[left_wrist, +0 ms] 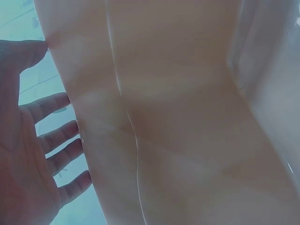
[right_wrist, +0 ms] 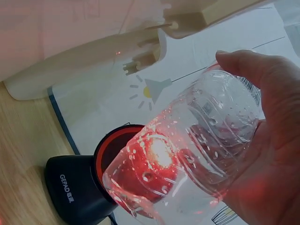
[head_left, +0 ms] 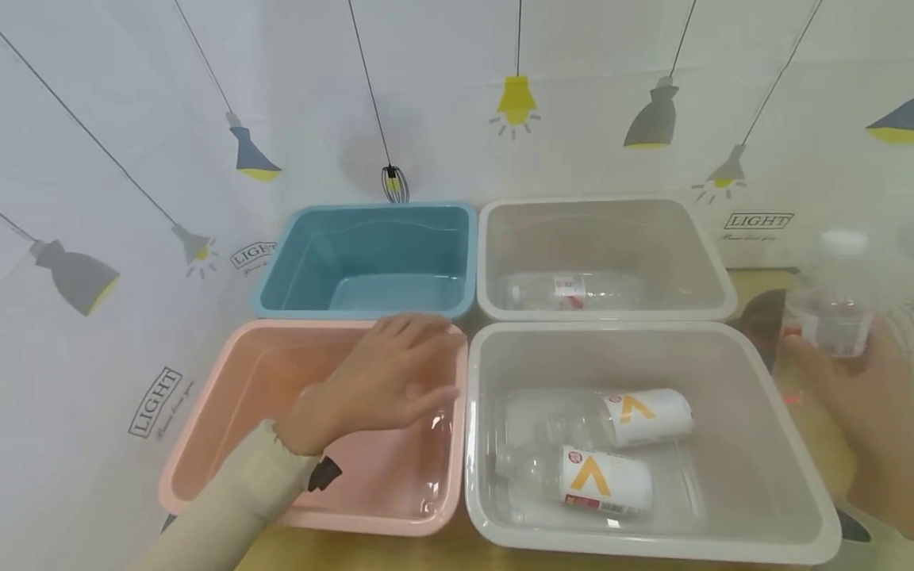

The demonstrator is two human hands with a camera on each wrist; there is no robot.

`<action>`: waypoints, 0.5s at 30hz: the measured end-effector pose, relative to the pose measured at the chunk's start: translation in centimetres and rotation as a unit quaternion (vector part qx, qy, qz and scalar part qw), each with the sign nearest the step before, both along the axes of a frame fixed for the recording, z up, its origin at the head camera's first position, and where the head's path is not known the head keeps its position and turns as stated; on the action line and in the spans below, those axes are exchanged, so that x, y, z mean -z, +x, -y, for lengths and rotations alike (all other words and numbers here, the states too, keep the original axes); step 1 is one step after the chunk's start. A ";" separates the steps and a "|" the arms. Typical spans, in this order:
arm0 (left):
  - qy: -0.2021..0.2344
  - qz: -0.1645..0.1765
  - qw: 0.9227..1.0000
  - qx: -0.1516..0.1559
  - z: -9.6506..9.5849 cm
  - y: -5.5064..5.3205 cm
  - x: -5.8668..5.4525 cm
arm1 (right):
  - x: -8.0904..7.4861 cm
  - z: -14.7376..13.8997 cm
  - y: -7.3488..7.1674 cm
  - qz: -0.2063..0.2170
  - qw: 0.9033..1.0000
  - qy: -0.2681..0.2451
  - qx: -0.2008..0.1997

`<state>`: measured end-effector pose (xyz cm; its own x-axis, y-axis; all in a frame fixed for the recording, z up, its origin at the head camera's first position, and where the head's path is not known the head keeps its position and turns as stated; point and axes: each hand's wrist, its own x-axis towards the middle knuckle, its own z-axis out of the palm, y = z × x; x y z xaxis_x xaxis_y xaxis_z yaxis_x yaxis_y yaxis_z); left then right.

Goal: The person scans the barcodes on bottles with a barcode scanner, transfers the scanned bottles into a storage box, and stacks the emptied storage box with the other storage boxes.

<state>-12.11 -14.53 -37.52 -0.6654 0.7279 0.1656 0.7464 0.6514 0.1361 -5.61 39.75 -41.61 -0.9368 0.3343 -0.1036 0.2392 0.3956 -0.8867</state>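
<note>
My right hand point(head_left: 874, 420) grips a clear plastic bottle point(head_left: 831, 333) with a white cap, right of the bins. In the right wrist view, the bottle point(right_wrist: 211, 126) is tilted across a black scanner point(right_wrist: 70, 187), and red light glows through its wet-looking wall. My left hand point(head_left: 378, 373) is over the pink bin point(head_left: 371, 523), fingers extended and holding nothing. Its spread fingertips appear right at the bin's edge in the left wrist view. Two clear bottles with white labels, an upper one point(head_left: 650, 416) and a lower one point(head_left: 607, 480), lie in the front white bin point(head_left: 643, 551).
Behind the pink bin stands a blue bin point(head_left: 400, 238). A beige bin point(head_left: 607, 313) at the back right contains a clear bottle point(head_left: 571, 292) lying on its side. A lamp-patterned white cloth point(head_left: 443, 47) backs the bins, which stand close together on a wooden table point(head_left: 300, 551).
</note>
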 end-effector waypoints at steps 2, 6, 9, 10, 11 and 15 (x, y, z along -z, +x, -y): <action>0.000 -0.001 1.000 0.002 0.2 0.0 0.1 | 0.2 0.1 -0.3 -0.027 0.999 0.021 0.001; -0.003 -0.010 1.000 0.005 0.2 0.0 0.0 | 0.5 0.2 -1.2 -0.088 0.995 0.056 0.007; -0.004 -0.012 1.000 0.005 -0.1 -0.2 -0.2 | 0.6 0.2 -1.6 -0.118 0.991 0.055 0.023; -0.004 -0.011 1.000 0.004 -0.2 -0.2 -0.2 | 0.7 0.2 -1.6 -0.126 0.990 0.057 0.032; -0.005 -0.010 1.000 0.004 -0.2 -0.2 -0.3 | 0.7 0.2 -1.5 -0.126 0.989 0.059 0.045; -0.012 0.002 1.000 -0.001 -0.3 -0.1 -0.3 | 1.0 0.1 -1.4 -0.100 0.991 0.078 0.046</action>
<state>-12.26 -14.23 -37.25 -0.6679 0.7299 0.1456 0.7442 0.6562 0.1243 -6.99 39.65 -42.58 -0.8980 0.4172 0.1399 0.1071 0.5156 -0.8501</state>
